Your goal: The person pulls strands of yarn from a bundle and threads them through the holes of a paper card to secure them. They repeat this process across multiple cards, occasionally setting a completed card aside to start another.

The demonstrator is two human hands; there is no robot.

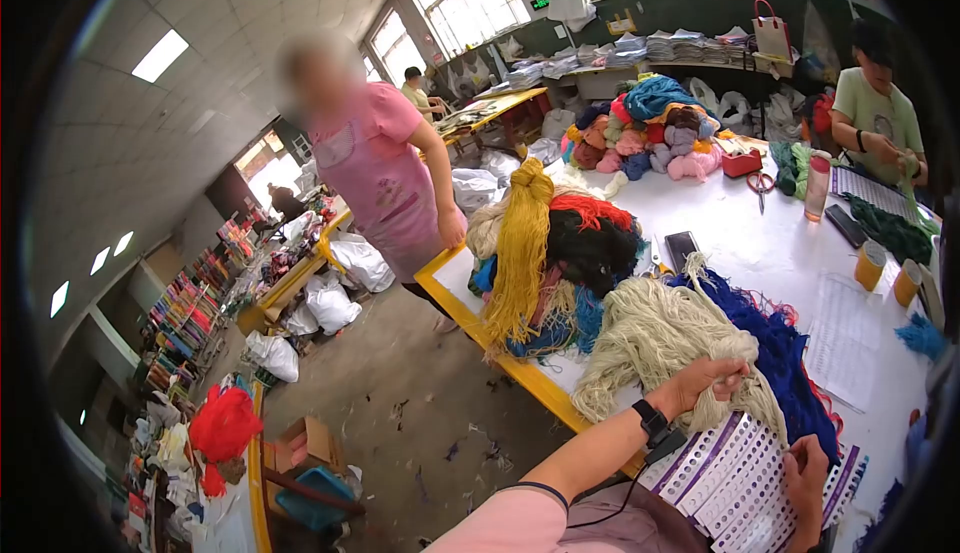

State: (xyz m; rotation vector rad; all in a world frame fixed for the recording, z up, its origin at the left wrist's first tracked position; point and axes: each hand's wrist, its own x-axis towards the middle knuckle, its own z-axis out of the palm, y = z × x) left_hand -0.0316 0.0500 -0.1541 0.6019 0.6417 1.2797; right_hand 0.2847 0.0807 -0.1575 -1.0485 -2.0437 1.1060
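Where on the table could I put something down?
The white tabletop looks bare between the phone and the bottle, on our side of the red-handled scissors. It's crowded around the left hand and right hand, with cream yarn, dark blue yarn and purple-and-white sheets.

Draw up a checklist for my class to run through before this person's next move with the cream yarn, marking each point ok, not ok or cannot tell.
1. Left hand has hold of the cream yarn: ok, its fingers are curled in at the strands.
2. Right hand is free: cannot tell; it is half curled, and any thin strand in it would be too small to see.
3. Cream yarn lies apart from the blue yarn: not ok, the two lie against each other.
4. Purple-and-white card is uncovered: not ok, yarn and the right hand overlap it.
5. Red-handled scissors are away from both hands: ok, they lie farther back on the table.
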